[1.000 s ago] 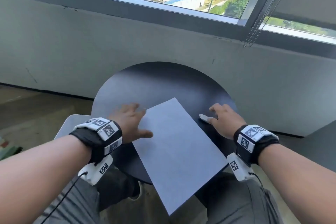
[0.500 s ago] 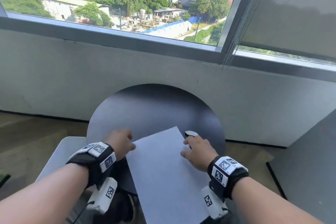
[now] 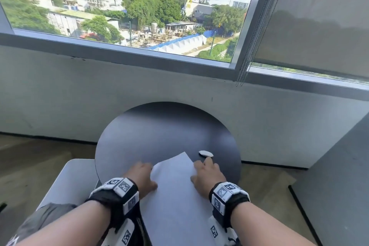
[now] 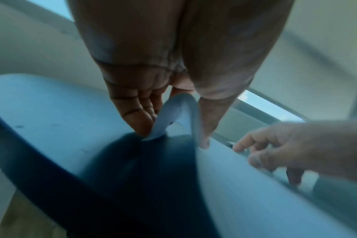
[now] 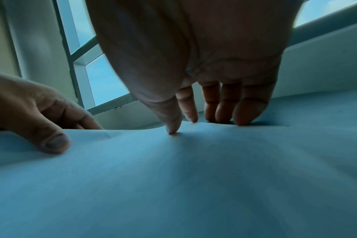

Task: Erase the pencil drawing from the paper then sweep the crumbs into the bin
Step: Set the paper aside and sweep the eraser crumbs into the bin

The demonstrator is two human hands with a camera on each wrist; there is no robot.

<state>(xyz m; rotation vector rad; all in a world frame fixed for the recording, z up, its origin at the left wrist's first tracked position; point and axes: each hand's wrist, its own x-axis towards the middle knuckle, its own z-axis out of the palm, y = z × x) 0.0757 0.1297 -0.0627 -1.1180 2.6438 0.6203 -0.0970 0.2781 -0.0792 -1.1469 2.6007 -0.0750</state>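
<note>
my left hand (image 3: pixel 142 176) pinches the paper (image 3: pixel 175 191) edge, curling it; my right hand (image 3: pixel 206 173) presses it flat-fingered, eraser (image 3: pixel 206 153) just beyond the fingertips.

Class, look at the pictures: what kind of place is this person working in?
Probably an upper-floor room, perhaps an office or study corner: a small round table stands by a wide window overlooking rooftops and trees, with a roller blind alongside.
</note>
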